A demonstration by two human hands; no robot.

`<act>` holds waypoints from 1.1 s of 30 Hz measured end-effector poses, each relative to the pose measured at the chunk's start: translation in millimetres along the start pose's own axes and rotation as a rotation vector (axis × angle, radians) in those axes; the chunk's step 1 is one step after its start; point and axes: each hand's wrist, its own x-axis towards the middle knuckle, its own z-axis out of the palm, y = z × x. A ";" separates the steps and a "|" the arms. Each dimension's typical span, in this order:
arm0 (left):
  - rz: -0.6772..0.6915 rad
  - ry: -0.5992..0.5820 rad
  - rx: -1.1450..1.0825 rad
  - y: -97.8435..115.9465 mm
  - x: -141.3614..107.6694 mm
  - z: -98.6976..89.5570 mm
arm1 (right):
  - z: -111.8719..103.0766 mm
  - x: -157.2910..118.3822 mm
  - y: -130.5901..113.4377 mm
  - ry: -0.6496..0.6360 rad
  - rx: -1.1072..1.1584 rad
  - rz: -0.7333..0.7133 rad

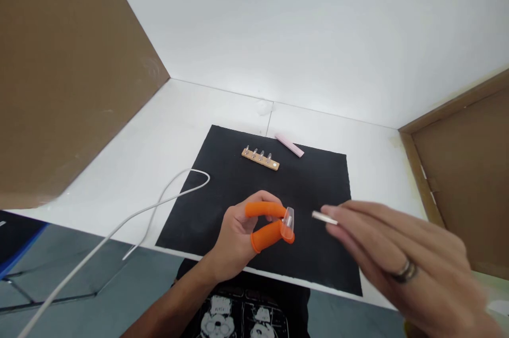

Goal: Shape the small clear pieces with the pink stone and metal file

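My left hand (254,229) wears orange covers on thumb and index finger, pinching a clear nail-shaped piece (288,223) above the black mat (314,269). My right hand (382,242), with a dark ring on one finger, pinches a thin whitish strip (324,218) just right of the clear piece; the two do not touch. Farther back on the mat lies a small wooden bar (260,160) with several clear tips standing along it and a white dot at its right end.
A pink bar (289,145) lies across the mat's back edge. A white cable (139,214) loops over the table's left side onto the mat. Brown panels (79,73) stand left and right, with a white wall behind.
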 end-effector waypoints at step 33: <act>-0.010 0.004 0.006 1.2 -2.1 -0.4 | -1.9 -1.0 -8.5 -0.019 -0.011 -0.004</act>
